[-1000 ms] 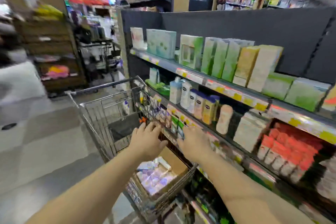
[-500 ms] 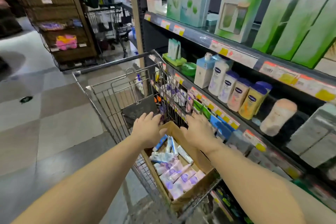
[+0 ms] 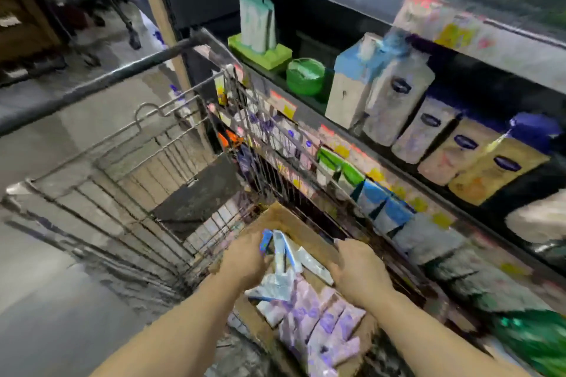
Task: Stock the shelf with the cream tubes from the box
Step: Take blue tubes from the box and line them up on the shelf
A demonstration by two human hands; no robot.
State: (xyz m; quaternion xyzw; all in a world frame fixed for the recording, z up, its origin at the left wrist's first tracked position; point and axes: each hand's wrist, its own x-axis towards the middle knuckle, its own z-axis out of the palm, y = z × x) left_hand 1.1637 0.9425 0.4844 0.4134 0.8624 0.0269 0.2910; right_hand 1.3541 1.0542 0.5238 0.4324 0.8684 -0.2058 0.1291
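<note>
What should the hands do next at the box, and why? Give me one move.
Probably close the left hand round the blue and white tubes it touches at the far end of the cardboard box and lift them toward the shelf. Both hands are already down in the box; the right hand seems to hold nothing.

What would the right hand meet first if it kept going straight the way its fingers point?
Probably the far wall of the cardboard box, with the cart's wire side just beyond; the right hand already hovers over the tubes, though blur makes depth uncertain.
</note>
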